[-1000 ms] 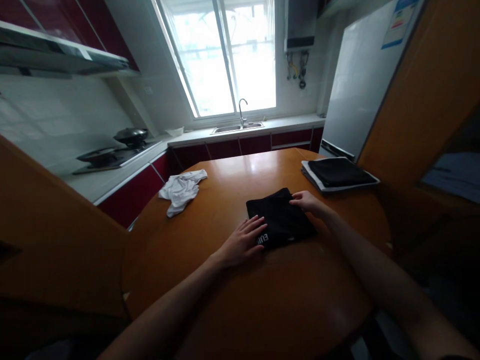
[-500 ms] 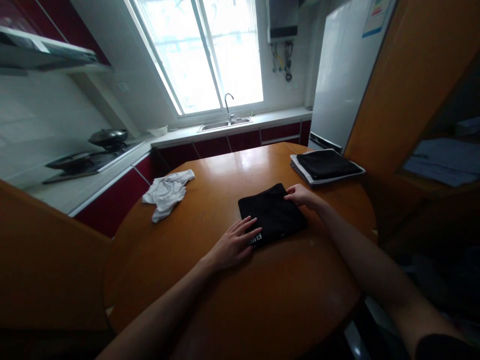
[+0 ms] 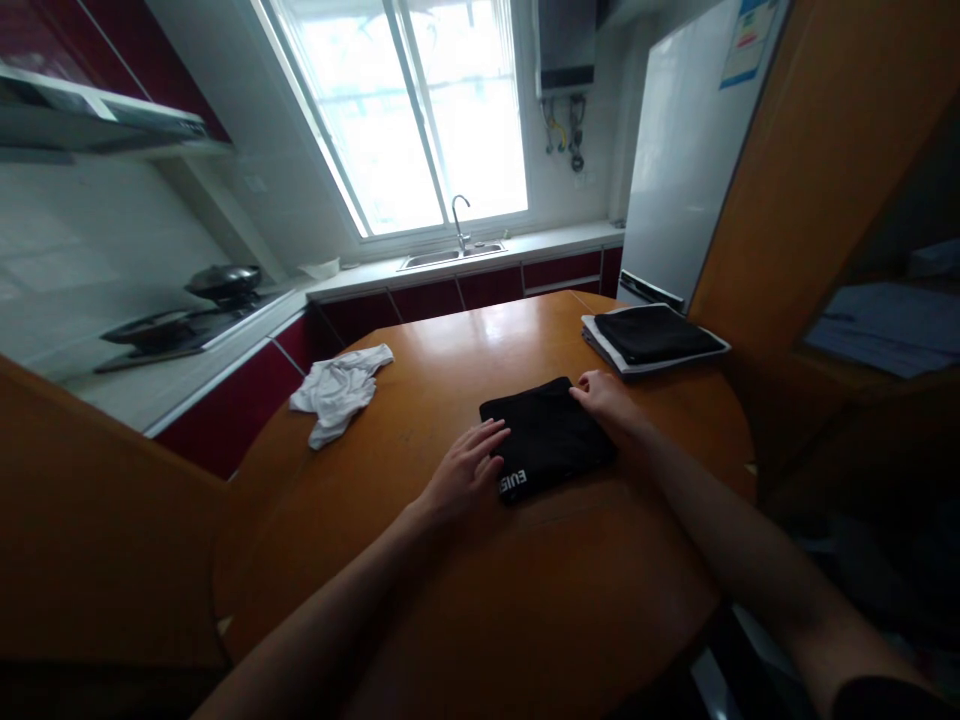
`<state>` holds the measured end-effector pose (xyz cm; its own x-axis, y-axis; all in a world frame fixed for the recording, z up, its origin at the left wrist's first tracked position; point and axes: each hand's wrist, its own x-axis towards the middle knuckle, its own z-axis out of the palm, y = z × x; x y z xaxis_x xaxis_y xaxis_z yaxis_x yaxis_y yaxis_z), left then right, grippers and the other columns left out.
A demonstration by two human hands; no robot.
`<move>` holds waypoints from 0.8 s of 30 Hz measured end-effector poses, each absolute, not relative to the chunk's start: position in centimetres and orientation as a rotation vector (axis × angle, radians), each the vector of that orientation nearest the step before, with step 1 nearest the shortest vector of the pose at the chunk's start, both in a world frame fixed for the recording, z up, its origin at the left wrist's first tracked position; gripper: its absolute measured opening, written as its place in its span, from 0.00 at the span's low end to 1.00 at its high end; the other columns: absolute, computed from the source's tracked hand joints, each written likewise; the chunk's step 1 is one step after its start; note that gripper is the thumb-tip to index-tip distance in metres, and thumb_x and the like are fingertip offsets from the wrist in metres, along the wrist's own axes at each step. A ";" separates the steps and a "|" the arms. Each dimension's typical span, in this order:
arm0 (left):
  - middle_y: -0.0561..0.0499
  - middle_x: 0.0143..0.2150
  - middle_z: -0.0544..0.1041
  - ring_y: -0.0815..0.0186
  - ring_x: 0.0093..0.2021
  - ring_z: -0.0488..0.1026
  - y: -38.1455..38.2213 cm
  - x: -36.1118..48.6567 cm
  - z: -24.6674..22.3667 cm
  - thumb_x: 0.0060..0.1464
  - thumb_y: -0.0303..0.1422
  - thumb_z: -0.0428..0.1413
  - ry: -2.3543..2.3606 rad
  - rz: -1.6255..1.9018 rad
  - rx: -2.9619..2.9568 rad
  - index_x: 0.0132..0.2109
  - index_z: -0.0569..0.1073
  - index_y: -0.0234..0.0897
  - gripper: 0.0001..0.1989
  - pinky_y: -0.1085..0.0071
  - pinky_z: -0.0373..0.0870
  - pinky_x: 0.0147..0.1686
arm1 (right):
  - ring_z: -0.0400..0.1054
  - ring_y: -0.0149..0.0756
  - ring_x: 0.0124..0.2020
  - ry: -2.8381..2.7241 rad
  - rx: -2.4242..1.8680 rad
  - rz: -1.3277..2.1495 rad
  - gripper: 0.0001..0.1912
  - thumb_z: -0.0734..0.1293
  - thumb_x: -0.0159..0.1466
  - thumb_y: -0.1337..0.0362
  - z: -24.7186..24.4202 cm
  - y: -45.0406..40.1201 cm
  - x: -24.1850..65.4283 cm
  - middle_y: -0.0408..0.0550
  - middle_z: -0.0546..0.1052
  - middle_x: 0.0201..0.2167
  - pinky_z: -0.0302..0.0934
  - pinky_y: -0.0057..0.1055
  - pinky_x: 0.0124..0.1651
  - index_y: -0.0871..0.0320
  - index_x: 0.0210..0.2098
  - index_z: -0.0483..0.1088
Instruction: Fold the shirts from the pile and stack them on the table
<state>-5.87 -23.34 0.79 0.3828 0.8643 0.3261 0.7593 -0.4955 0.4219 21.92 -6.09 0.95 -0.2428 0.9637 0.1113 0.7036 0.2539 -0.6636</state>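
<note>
- Glossy wooden surface (image 3: 480, 350) is carrying our black folded cloth (image 3: 559, 435), which is lying between our left and right fingers.
- We are spreading our left fingers (image 3: 466, 450) at its left edge, clenching nothing; how firmly we are pressing, we cannot tell.
- We are curling our right fingers (image 3: 592, 388) at its far right corner; whether we are pinching fabric, we cannot tell.
- We are judging that uneven pulling could be skewing the fold, with smooth wood probably offering little friction.
- We are seeing a stack (image 3: 652, 340) beyond our right fingers, which a wide reach could be nudging.
- We are seeing a crumpled white cloth (image 3: 341, 392) beyond our left fingers, well apart.
</note>
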 end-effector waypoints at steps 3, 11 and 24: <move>0.43 0.69 0.64 0.56 0.70 0.58 -19.9 -5.5 0.6 0.68 0.41 0.46 1.660 0.907 2.279 0.66 0.67 0.40 0.24 0.52 0.54 0.69 | 0.66 0.44 0.59 -2.122 -1.372 0.384 0.21 0.61 0.69 0.60 1.3 -6.6 20.1 0.61 0.73 0.57 0.56 0.34 0.61 0.64 0.57 0.71; 0.37 0.74 0.53 0.47 0.74 0.44 -15.2 -3.8 -2.3 0.66 0.46 0.48 1.925 0.515 2.154 0.70 0.60 0.37 0.31 0.41 0.40 0.68 | 0.39 0.45 0.74 -2.482 -1.461 0.494 0.33 0.53 0.73 0.52 -1.5 -6.9 17.7 0.56 0.48 0.74 0.35 0.49 0.72 0.61 0.72 0.49; 0.46 0.50 0.71 0.56 0.51 0.70 -23.7 -2.7 3.1 0.57 0.42 0.61 1.310 0.417 2.600 0.65 0.67 0.45 0.30 0.59 0.69 0.54 | 0.37 0.44 0.75 -2.523 -1.481 0.435 0.36 0.51 0.73 0.49 -3.0 -6.0 18.0 0.56 0.47 0.74 0.33 0.48 0.73 0.63 0.73 0.47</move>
